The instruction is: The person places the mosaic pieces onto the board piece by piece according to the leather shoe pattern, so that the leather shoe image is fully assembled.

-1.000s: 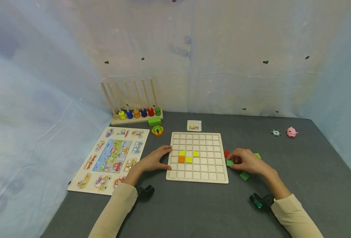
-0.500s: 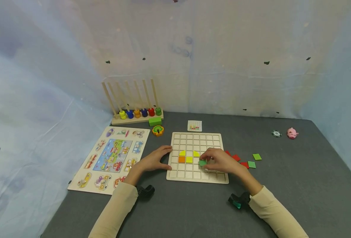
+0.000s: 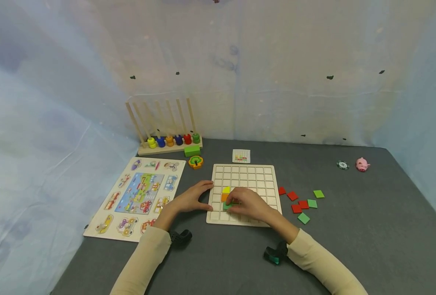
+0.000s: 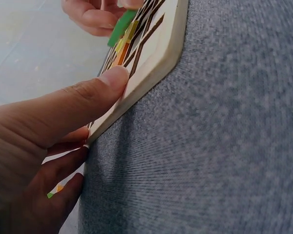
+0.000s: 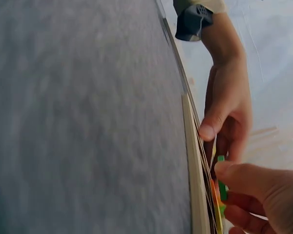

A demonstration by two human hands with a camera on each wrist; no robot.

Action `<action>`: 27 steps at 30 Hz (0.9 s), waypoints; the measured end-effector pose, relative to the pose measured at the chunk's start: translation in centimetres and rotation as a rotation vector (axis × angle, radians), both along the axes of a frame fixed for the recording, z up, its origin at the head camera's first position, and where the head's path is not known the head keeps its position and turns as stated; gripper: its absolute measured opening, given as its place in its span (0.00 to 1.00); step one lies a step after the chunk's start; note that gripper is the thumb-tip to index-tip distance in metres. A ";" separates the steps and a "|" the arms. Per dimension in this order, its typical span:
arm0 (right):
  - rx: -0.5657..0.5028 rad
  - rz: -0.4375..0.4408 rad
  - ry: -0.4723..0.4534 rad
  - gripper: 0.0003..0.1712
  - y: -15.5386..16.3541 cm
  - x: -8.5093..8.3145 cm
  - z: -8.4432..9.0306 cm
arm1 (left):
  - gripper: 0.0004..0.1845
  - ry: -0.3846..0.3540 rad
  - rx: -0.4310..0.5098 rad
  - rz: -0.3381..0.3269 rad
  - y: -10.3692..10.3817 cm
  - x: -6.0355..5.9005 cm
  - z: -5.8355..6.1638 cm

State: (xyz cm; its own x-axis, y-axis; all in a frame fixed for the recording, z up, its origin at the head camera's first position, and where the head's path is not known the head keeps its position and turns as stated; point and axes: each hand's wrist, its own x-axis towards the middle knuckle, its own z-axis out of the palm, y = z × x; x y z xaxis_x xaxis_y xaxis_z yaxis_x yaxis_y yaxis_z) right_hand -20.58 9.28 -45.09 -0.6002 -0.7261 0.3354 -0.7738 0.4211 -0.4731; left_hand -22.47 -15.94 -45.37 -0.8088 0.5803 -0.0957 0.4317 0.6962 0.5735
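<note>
A pale wooden grid board [image 3: 263, 172] lies on the dark table. My left hand [image 3: 192, 198] rests at its left edge; the left wrist view has the thumb [image 4: 115, 80] on the rim, the other fingers spread along the edge. Between thumb and fingers my right hand [image 3: 249, 203] pinches a green square tile [image 3: 226, 206], held tilted just over the board near the orange tile [image 3: 224, 197]. That tile [image 5: 221, 178] shows edge-on in the right wrist view. A yellow piece [image 3: 226, 190] sits above the orange one; my right hand hides other pieces on the grid.
Several red tiles [image 3: 292, 196] and green tiles [image 3: 304, 218] lie right of the board. Behind it is a small pattern card [image 3: 241, 156]. A picture puzzle [image 3: 140, 192], peg stacker [image 3: 170, 148] and tree piece [image 3: 195, 162] stand left; a pink pig [image 3: 362, 164] and chip [image 3: 343, 165] far right.
My right hand has carried the green tile leftward from the loose tiles, across the board to the orange tile. The left hand stays at the board's left edge.
</note>
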 end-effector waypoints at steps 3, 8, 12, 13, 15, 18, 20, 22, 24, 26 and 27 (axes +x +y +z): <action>0.028 -0.022 -0.001 0.07 -0.5 0.2 -0.2 | 0.42 0.000 0.008 -0.002 -0.1 0.0 -0.1; 0.056 -0.037 0.042 0.05 -0.7 0.3 -0.7 | 0.42 -0.006 0.004 0.000 -0.2 -0.1 -0.3; 0.041 -0.042 0.061 0.03 -0.8 0.2 -0.9 | 0.42 -0.007 0.008 0.000 -0.2 -0.1 -0.4; 0.043 -0.047 0.062 0.02 -0.8 0.2 -0.9 | 0.42 -0.004 0.009 -0.002 -0.2 -0.2 -0.4; 0.050 -0.061 0.059 0.02 -0.8 0.2 -0.9 | 0.42 0.001 0.008 -0.004 -0.2 -0.2 -0.4; 0.046 -0.067 0.060 0.02 -0.8 0.2 -1.0 | 0.42 0.009 0.009 -0.010 -0.2 -0.2 -0.4; 0.030 -0.054 0.055 0.02 -0.7 0.2 -0.9 | 0.43 0.011 0.006 -0.010 -0.3 -0.2 -0.4; 0.004 -0.033 0.050 0.03 -0.5 0.1 -0.8 | 0.43 0.011 0.004 -0.007 -0.3 -0.3 -0.5; -0.023 -0.015 0.035 0.04 -0.1 -0.1 -0.6 | 0.43 0.011 -0.001 0.000 -0.3 -0.3 -0.6; -0.045 -0.012 0.019 0.05 0.5 -0.3 -0.5 | 0.43 0.006 -0.003 0.008 -0.2 -0.3 -0.5; -0.054 -0.014 0.009 0.06 0.9 -0.4 -0.4 | 0.43 0.003 -0.004 0.010 -0.2 -0.3 -0.5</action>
State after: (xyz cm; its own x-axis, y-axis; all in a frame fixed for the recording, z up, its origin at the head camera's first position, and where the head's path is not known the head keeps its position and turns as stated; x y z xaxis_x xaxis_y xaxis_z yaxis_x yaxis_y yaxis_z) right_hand -20.96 10.16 -45.50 -0.6071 -0.6982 0.3793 -0.7723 0.4063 -0.4884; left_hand -22.77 -16.13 -45.89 -0.8151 0.5714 -0.0956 0.4261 0.7030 0.5694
